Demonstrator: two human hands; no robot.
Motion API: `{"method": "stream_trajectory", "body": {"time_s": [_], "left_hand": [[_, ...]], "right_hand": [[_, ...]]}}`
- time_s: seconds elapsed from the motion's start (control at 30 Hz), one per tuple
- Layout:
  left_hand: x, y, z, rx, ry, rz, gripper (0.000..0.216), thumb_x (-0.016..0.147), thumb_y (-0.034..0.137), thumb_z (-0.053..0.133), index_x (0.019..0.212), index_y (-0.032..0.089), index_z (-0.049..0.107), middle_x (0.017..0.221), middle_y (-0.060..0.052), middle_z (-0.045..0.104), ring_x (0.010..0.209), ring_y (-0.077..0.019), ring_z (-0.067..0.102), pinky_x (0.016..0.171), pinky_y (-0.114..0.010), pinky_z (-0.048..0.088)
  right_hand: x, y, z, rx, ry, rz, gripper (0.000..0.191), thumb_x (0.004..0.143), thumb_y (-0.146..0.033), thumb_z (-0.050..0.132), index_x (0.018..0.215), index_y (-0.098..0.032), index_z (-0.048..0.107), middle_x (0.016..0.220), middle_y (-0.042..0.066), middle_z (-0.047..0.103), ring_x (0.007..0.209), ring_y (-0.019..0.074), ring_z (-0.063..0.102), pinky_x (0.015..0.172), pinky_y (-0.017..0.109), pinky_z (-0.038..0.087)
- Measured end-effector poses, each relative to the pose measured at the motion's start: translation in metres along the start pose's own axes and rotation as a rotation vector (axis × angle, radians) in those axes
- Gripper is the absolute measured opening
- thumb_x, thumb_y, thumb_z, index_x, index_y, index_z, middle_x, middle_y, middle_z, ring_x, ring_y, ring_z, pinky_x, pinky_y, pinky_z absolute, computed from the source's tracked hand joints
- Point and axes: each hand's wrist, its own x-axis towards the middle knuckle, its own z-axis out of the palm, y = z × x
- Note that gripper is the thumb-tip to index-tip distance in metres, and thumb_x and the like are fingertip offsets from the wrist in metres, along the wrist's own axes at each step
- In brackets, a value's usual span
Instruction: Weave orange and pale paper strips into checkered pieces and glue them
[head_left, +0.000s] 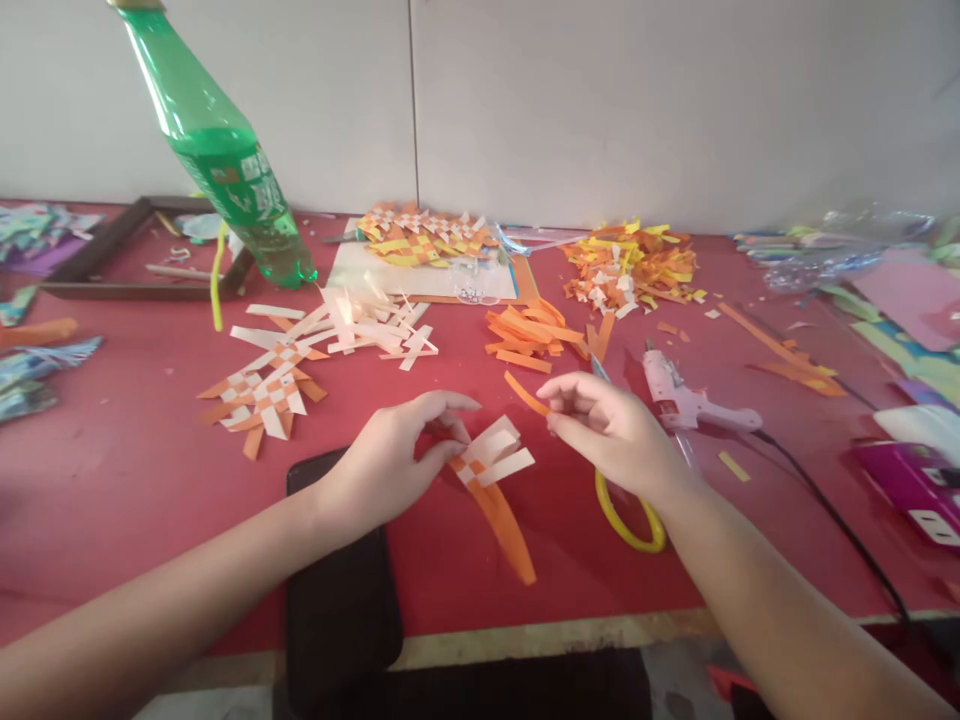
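Observation:
My left hand pinches a small woven piece of orange and white paper strips, its white ends fanning right and an orange end hanging down. In my right hand, thumb and fingers close on an orange paper strip that points up and left. Beneath my right hand lie scissors with yellow handles, partly covered. Just beyond both hands sits a pile of orange strips. To the left rest finished-looking checkered woven pieces beside loose white strips.
A green bottle stands at the back left by a dark frame. A black phone-like slab overlaps the front table edge. At right lie a pink glue gun, its black cord and a magenta object. Yellow-orange cuttings are heaped behind.

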Motion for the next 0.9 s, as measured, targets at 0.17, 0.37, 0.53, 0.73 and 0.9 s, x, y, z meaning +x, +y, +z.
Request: {"method": "stream_trajectory", "body": {"time_s": [0.17, 0.37, 0.53, 0.73, 0.9], "left_hand": [[0.009, 0.012, 0.003, -0.175, 0.104, -0.085, 0.026, 0.085, 0.020, 0.061, 0.110, 0.020, 0.059, 0.088, -0.002, 0.067, 0.082, -0.0161, 0.068, 0.078, -0.031, 0.056], [0.010, 0.008, 0.014, -0.476, 0.105, -0.064, 0.024, 0.084, 0.021, 0.064, 0.107, 0.017, 0.056, 0.088, -0.002, 0.062, 0.080, -0.0128, 0.061, 0.076, -0.029, 0.053], [0.003, 0.005, 0.018, -0.542, 0.100, -0.050, 0.026, 0.084, 0.025, 0.065, 0.107, 0.018, 0.055, 0.087, -0.002, 0.059, 0.080, -0.0126, 0.058, 0.075, -0.029, 0.051], [0.000, 0.006, 0.021, -0.587, 0.032, 0.003, 0.029, 0.085, 0.023, 0.066, 0.111, 0.019, 0.053, 0.087, -0.001, 0.059, 0.078, -0.0118, 0.058, 0.075, -0.029, 0.050], [-0.002, 0.009, 0.020, -0.584, -0.020, 0.001, 0.033, 0.085, 0.024, 0.067, 0.114, 0.020, 0.053, 0.092, -0.002, 0.060, 0.078, -0.0119, 0.059, 0.073, -0.028, 0.050]], "right_hand": [[0.002, 0.000, 0.000, 0.058, 0.044, -0.034, 0.018, 0.076, -0.018, 0.062, 0.093, -0.023, 0.056, 0.081, -0.001, 0.059, 0.071, 0.0122, 0.061, 0.063, 0.025, 0.051], [0.003, -0.001, 0.000, 0.045, 0.035, -0.035, 0.006, 0.079, -0.019, 0.057, 0.074, -0.021, 0.060, 0.077, -0.001, 0.058, 0.065, 0.0125, 0.060, 0.064, 0.029, 0.051], [0.002, -0.004, 0.003, 0.198, -0.065, 0.071, 0.015, 0.080, -0.024, 0.057, 0.081, -0.020, 0.071, 0.097, 0.004, 0.064, 0.073, 0.0146, 0.065, 0.075, 0.034, 0.056], [0.000, -0.008, 0.008, 0.387, -0.240, 0.052, 0.031, 0.090, -0.044, 0.054, 0.076, -0.020, 0.067, 0.088, 0.005, 0.066, 0.085, 0.0185, 0.064, 0.078, 0.034, 0.054], [-0.001, -0.015, 0.006, 0.315, -0.257, 0.088, 0.028, 0.079, -0.047, 0.072, 0.072, -0.020, 0.067, 0.077, 0.000, 0.062, 0.073, 0.0130, 0.061, 0.074, 0.028, 0.051]]}}
